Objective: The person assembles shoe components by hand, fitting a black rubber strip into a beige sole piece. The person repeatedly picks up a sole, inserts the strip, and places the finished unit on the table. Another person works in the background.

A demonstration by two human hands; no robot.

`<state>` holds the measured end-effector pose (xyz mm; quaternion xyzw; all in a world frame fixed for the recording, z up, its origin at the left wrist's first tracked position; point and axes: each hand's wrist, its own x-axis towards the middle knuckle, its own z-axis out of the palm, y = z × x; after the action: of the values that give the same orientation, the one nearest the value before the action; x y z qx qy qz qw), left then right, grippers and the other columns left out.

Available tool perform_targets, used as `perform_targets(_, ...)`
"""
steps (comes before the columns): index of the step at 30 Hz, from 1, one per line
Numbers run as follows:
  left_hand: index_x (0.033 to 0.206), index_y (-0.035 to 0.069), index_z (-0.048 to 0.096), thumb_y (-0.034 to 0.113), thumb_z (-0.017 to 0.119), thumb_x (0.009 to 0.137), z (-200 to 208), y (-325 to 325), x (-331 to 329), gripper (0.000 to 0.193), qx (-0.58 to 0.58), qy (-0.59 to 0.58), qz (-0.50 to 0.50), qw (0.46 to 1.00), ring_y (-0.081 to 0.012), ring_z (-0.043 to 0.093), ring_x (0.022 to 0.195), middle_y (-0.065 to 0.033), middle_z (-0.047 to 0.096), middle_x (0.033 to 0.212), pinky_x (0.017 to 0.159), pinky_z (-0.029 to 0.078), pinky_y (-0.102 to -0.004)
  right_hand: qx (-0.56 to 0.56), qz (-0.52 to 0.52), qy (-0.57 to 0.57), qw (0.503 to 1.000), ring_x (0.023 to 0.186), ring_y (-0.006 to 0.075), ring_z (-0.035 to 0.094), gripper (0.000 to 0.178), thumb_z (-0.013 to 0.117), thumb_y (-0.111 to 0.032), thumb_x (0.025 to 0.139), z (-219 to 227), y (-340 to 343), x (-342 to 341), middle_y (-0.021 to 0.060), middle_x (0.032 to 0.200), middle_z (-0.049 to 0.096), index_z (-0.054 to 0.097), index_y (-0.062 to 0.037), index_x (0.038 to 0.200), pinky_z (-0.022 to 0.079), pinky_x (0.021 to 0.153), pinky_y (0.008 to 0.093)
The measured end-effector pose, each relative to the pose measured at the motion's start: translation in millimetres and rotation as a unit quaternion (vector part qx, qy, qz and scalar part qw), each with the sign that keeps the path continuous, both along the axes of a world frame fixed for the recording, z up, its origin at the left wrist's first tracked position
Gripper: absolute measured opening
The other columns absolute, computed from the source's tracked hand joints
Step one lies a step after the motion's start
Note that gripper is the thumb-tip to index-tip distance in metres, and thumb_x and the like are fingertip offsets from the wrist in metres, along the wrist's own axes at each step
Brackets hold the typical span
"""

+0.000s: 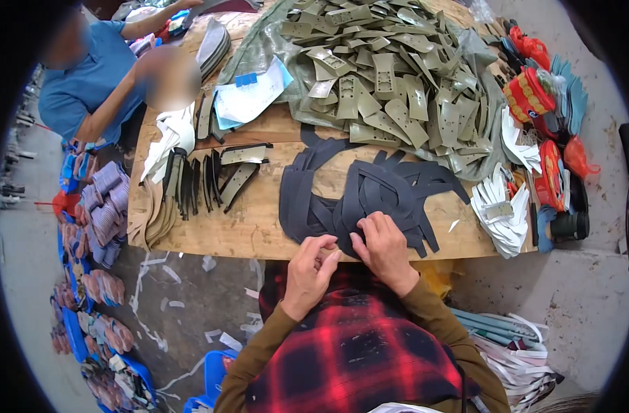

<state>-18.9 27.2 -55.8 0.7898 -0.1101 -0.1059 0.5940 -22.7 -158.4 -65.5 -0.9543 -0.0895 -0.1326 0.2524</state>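
A tangled pile of dark grey fabric strips (361,180) lies at the near edge of the wooden table, in front of me. My right hand (385,251) is at the pile's near side, its fingers bent over a dark grey strip and its thumb to the left. Just beyond the table's edge, my left hand (312,270) is closed, with thumb and fingertips together; whatever is in it is too small to make out. Behind the strips rises a big heap of olive-green curved plastic plates with holes (390,76) on a green plastic sheet (259,55).
Black-edged curved pieces (239,182), beige strips (149,213) and white strips (170,141) lie on the table's left, near a paper sheet (249,96). White pieces (502,213) and red packages (529,93) are at right. A co-worker in blue (98,76) is at far left.
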Motion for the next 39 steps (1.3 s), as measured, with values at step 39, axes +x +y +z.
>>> perform_targets(39,0.128,-0.003,0.053,0.029,0.048,0.104,14.1,-45.2,34.6,0.041,-0.406,0.409,-0.107,0.81,-0.0176,0.062,0.107,-0.0112,0.062,0.121,0.092,0.052,-0.0351,0.108,0.05,-0.059,0.991,0.082,0.0301,0.061,0.014,0.07,-0.002,0.075,51.2,-38.2,14.4,0.0112,0.09,0.062,0.061,-0.0046,0.086,0.048,0.073,0.0375)
